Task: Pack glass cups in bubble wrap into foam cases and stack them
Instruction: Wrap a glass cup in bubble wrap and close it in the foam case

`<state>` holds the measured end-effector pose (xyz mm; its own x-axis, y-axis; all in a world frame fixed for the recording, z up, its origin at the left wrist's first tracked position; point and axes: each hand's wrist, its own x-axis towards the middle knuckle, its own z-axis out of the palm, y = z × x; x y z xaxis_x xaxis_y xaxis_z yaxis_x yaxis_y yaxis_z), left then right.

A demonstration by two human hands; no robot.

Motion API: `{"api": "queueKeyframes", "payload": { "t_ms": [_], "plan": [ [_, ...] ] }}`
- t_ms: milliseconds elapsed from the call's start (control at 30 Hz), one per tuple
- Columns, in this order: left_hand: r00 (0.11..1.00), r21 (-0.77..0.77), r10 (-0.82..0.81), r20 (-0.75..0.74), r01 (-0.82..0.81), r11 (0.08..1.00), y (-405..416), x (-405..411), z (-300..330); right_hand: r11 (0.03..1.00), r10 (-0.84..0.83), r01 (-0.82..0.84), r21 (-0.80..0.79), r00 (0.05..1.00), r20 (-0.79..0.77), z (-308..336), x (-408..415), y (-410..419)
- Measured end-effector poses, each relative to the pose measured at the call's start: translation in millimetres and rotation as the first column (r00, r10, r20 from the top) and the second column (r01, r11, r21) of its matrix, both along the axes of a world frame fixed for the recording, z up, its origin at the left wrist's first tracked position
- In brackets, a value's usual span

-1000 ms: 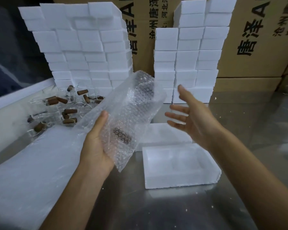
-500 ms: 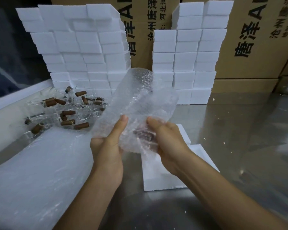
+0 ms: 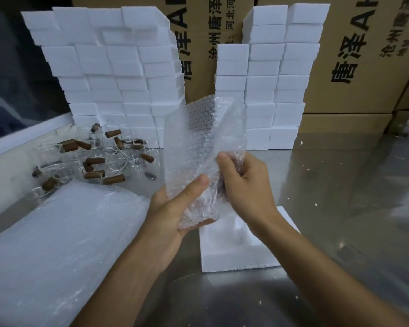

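I am gripping the bubble-wrap sleeve (image 3: 200, 147) in both hands, left hand (image 3: 172, 208) and right hand (image 3: 243, 182), over an open foam case (image 3: 236, 258), with many stacked cases (image 3: 109, 67) at the bench's far edge and loose cups (image 3: 92, 159) still waiting.

Both hands grip a bubble-wrap bundle (image 3: 200, 147) above an open foam case (image 3: 234, 256): left hand (image 3: 175, 208) underneath, right hand (image 3: 243, 182) pinching its right edge.

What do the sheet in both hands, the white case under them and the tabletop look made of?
Sheet: clear plastic bubble wrap, rows of round air cells, glossy and see-through. White case: looks like expanded foam, matte with a grainy edge; loose crumbs lie nearby. Tabletop: probably stainless steel, grey, smooth, with blurred reflections of the boxes.
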<state>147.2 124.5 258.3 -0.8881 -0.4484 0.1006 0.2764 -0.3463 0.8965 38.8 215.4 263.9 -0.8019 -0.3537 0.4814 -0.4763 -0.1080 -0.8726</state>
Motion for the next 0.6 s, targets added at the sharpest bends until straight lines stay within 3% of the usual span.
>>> {"api": "queueKeyframes", "payload": {
  "t_ms": [100,167,233,300,333,467,600],
  "plan": [
    [0.999,0.055,0.041,-0.025,-0.039,0.998,2.0,0.4,3.6,0.999,0.05,-0.051,0.007,0.995,0.09,1.5,-1.3,2.1],
    [0.997,0.065,0.07,-0.032,-0.068,0.996,1.7,0.7,5.6,0.999,-0.038,0.038,-0.007,0.998,0.051,1.0,-3.1,4.5],
    [0.996,0.067,0.079,-0.043,-0.076,0.995,1.3,1.5,7.3,0.988,-0.155,0.157,-0.005,0.967,-0.203,3.4,-1.6,7.0],
    [0.997,0.085,0.061,-0.054,-0.057,0.995,0.8,3.4,8.5,0.984,-0.134,0.172,0.037,0.871,-0.473,3.3,-1.5,8.0],
    [0.997,0.092,0.046,-0.063,-0.04,0.995,0.4,4.1,8.6,0.986,-0.08,0.144,0.083,0.847,-0.525,2.0,-1.6,7.3],
    [0.995,0.065,0.005,-0.102,0.001,0.998,-1.4,4.9,7.3,0.983,0.059,0.005,0.183,0.936,-0.346,-1.3,2.0,4.9],
    [0.991,0.007,0.036,-0.133,-0.035,0.999,-2.9,3.8,3.2,0.968,0.084,-0.002,0.25,0.943,-0.321,1.2,1.3,6.7]
  ]
}}
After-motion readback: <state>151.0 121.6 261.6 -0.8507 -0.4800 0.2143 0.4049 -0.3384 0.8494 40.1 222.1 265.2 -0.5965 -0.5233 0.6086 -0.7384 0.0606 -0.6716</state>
